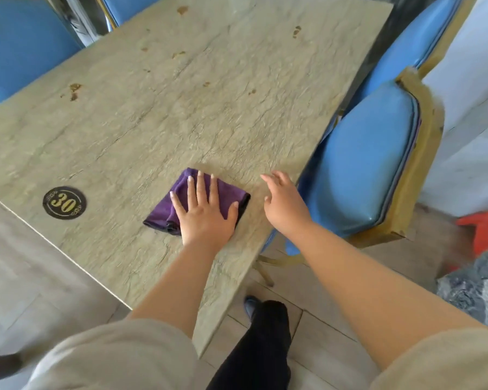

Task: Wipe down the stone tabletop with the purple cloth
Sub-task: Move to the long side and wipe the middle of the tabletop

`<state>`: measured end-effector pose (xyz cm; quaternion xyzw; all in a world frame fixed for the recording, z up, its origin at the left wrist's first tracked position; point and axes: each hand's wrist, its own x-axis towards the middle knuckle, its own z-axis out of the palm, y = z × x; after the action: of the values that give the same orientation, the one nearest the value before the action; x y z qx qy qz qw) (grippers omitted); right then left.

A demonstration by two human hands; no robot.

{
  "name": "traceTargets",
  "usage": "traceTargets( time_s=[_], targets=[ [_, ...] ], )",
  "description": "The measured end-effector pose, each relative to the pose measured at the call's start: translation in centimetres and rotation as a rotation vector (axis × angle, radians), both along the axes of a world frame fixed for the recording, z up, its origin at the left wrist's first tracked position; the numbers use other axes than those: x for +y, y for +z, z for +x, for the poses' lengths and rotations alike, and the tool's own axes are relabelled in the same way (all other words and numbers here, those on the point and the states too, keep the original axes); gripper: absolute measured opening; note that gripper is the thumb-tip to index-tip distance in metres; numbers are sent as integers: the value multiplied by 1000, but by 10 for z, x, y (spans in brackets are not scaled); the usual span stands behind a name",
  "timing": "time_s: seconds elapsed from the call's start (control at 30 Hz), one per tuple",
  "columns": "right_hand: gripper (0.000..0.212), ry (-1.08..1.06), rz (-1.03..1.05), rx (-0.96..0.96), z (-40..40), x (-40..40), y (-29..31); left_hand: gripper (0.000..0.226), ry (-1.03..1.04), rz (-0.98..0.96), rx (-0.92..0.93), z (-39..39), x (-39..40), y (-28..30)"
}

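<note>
The folded purple cloth (197, 202) was pressed flat under the spread left hand (206, 212) for wiping the greenish stone tabletop (181, 102); beside it, the right hand (285, 204) hovered, loosely spread, holding nothing.

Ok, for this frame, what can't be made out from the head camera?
- Purple cloth: its near right part lies under the flat left hand.
- Small lettering around the "30" on the black disc: too small to read.
- Red object at the right edge: blurred and cut off.
- Whether the right hand touches the stone tabletop: cannot tell.
- Brown spots: stains or stone pattern, unclear.
</note>
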<state>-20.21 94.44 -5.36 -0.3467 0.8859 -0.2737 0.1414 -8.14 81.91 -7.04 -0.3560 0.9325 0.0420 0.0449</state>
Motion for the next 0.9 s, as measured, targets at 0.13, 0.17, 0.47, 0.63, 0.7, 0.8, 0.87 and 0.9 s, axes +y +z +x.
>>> traceTargets(
  time_s=[0.13, 0.17, 0.47, 0.63, 0.7, 0.8, 0.87, 0.9],
  targets=[
    [55, -30, 56, 12, -40, -31, 3, 78, -84, -6, 75, 21, 50, -4],
    [55, -4, 83, 15, -49, -38, 2, 78, -113, 0, 60, 22, 50, -5],
    [52, 180, 296, 142, -116, -70, 5, 77, 99, 10, 24, -70, -57, -2],
    [53, 236, 349, 121, -157, -72, 13, 76, 268, 73, 1, -125, -76, 1],
    [53, 186, 382, 127, -170, -74, 15, 75, 187, 62, 33, -126, -47, 3],
    [55, 126, 430, 63, -179, -85, 17, 74, -38, 70, 97, -112, 19, 4],
    [57, 113, 438, 21, -181, -95, 19, 73, -152, 73, 101, -99, 46, 3],
    [59, 106, 450, 4, -180, -99, 21, 73, -198, 61, 92, -94, 48, 1]
  ],
)
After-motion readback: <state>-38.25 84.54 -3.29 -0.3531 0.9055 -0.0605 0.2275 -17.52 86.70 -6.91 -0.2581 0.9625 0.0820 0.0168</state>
